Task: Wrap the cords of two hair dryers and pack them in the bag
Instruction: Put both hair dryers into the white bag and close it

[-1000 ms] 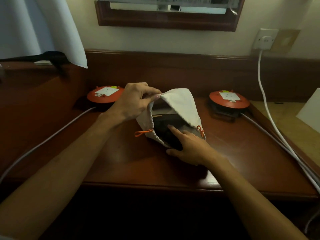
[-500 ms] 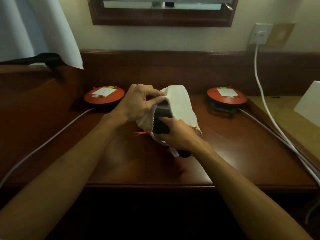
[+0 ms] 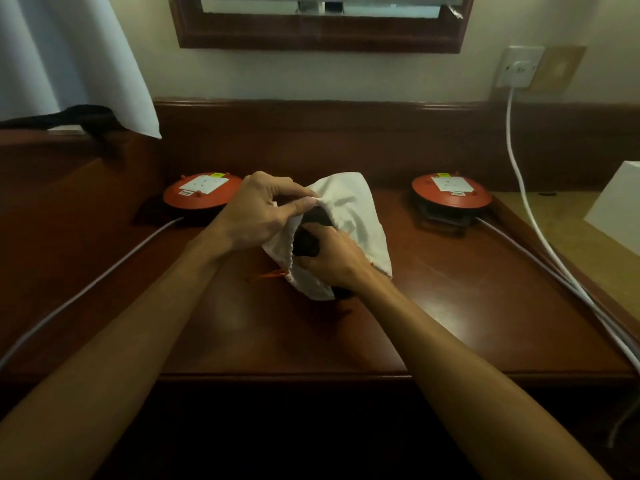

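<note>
**A:** What's around the bag?

**B:** I see two orange cable reels on the bench (image 3: 450,306): the left reel (image 3: 202,195) sits just behind my left hand (image 3: 258,213), the right reel (image 3: 451,195) stands well apart to the right. A grey cable (image 3: 86,292) runs from the left reel toward the near left edge. Two more cables cross the right side, one of them a white cord (image 3: 519,174) coming down from the wall socket (image 3: 518,67).

**A:** And the hands?

**B:** My left thumb and fingers (image 3: 304,203) pinch the upper rim of the white bag (image 3: 353,216), holding its mouth up. My right hand (image 3: 334,259) curls round a black hair dryer (image 3: 306,240) at the mouth, mostly inside. An orange drawstring (image 3: 268,276) trails on the wood below.

**A:** Room to move?

**B:** The bag lies mid-bench, between the reels. Bare wood stretches to the near edge; a raised wooden back closes off the far side.
</note>
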Tool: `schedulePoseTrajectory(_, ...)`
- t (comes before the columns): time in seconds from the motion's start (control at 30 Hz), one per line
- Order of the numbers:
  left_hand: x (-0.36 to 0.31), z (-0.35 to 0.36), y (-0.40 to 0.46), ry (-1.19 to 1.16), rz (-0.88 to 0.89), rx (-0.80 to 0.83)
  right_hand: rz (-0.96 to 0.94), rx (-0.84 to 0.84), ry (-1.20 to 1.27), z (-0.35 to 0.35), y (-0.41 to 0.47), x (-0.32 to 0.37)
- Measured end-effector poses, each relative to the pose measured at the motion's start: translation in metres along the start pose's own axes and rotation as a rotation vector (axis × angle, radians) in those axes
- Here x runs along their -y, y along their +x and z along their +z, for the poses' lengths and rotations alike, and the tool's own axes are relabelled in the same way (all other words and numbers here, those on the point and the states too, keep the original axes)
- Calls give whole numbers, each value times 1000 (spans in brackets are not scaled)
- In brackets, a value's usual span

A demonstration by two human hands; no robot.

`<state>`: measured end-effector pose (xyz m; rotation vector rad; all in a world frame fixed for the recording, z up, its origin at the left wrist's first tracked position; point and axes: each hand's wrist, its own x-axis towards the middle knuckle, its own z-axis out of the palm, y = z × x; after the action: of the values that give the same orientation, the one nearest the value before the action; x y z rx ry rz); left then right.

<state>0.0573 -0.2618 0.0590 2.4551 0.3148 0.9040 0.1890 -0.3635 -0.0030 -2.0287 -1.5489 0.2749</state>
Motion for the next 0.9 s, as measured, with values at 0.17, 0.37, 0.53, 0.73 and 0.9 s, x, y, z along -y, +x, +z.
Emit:
schedulePoseTrajectory(0.17,0,8,-8,-61,-27,41,72,-10,423,14,20,-7)
schedulePoseTrajectory(0.37,13,4,-16,-125,-79,36,52,212,562,14,12,-24)
schedulePoseTrajectory(0.53,16,1,-14,-165,-168,30,36,332,375,18,-1,-40)
schedulePoseTrajectory(0.73,13,18,-22,-99,-187,154,-93,116,62,40,-17,-28)
schedulePoseTrajectory(0.9,24,24,-47,-86,-289,241,-229,-168,-139,31,-39,-43)
